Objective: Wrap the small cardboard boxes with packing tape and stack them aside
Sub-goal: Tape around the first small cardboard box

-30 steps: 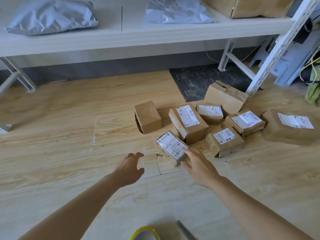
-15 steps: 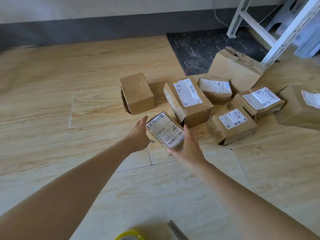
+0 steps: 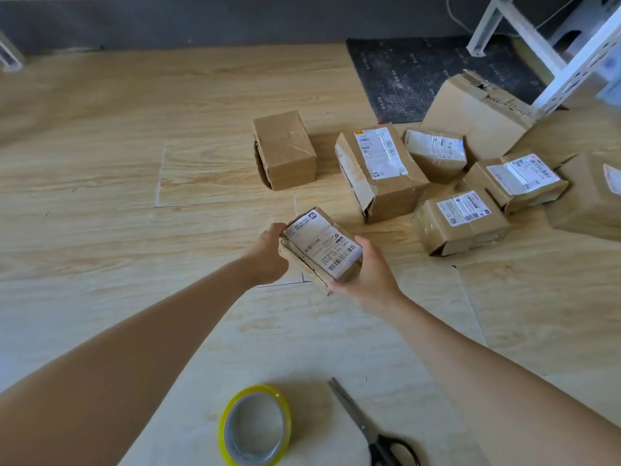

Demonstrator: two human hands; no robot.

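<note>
Pale wood-grain flooring spreads under everything. A loose cluster of taped, labelled cardboard boxes sits far right, a plain box just left of it. Nearer the person, the small labelled box is grasped from both sides: left hand curled round its left end, right hand cupping its right. Closest lie the yellow-edged tape roll and the scissors.

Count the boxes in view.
8. Held box between left hand and right hand; plain box beyond; at right: tall box, back box, big box, front box, far box, edge box, cut off. More may be hidden.
</note>
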